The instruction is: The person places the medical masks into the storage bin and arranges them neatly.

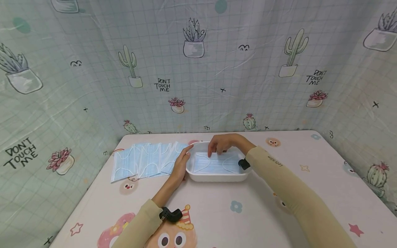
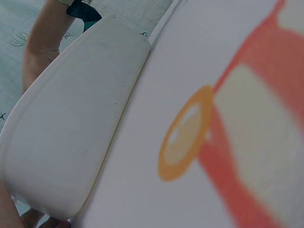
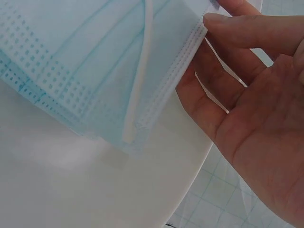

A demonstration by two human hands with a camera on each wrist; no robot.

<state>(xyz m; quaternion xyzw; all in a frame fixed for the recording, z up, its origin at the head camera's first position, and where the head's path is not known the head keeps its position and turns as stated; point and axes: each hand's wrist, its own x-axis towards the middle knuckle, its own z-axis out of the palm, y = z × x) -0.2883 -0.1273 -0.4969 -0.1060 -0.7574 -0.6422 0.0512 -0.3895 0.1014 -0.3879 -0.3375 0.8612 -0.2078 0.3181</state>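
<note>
Several light-blue pleated face masks with white ear loops (image 1: 149, 162) lie overlapped in a fanned row at far left, on a pale bench printed with cartoon figures (image 1: 214, 220). Just beside the row's right end, the left hand (image 1: 180, 163) rests against the left end of a white, round-cornered plastic tray (image 1: 217, 177); how far this grip curls round the wall cannot be told. Nearer the viewer, a black device (image 1: 171, 215) is worn at the left wrist, by a beige sleeve. Within the tray lies a light-blue pleated mask (image 1: 217, 163), ear loops uppermost; the right-wrist view shows layered edges here. At its far edge the right hand (image 1: 224, 142), reaching over the tray, pinches the mask's border between thumb and fingers, a narrow grip. Rightmost, a second black device (image 1: 244, 164) sits beside the other beige sleeve (image 1: 285, 175).
</note>
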